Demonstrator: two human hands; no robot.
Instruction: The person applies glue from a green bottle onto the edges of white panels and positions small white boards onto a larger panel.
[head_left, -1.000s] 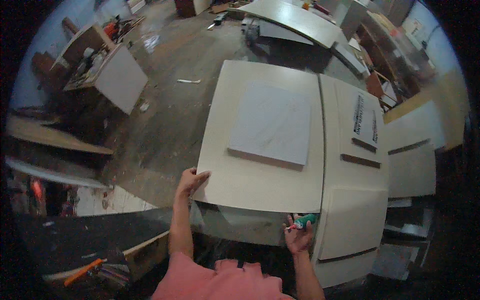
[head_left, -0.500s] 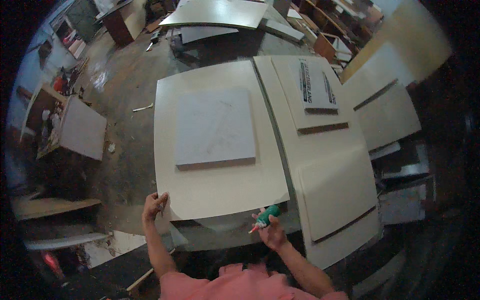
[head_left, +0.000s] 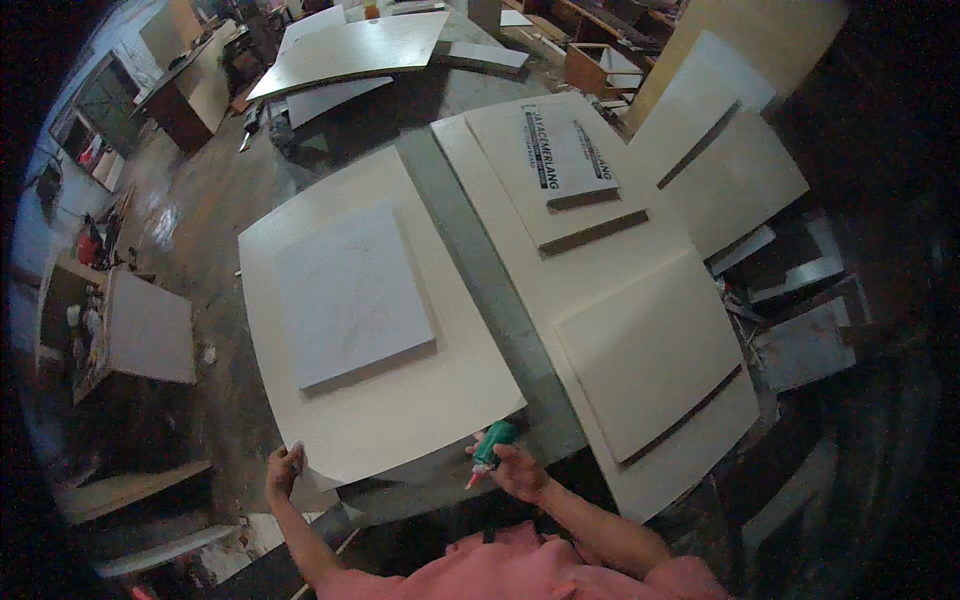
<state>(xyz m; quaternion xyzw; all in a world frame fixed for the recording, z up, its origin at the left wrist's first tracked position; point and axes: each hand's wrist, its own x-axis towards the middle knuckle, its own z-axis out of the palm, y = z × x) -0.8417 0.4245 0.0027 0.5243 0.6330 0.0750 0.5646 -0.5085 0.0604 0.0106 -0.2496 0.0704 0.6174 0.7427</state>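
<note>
A large cream panel lies on the dark worktable, slightly turned, with a smaller white slab flat on top of it. My left hand is closed on the panel's near left corner, fingers at the edge. In my right hand is a green squeeze bottle with a reddish nozzle tilted down toward me. That hand is near the panel's near right corner; whether it touches the panel I cannot tell.
To the right lies a long cream board carrying a printed white block and another cream panel. More panels lie on a table at the far end. An open cabinet box stands on the floor at left.
The cream panel with its slab has turned and shifted left, widening the gap to the long board. Both hands have moved along, the bottle still in the right. The whole view has tilted too.
</note>
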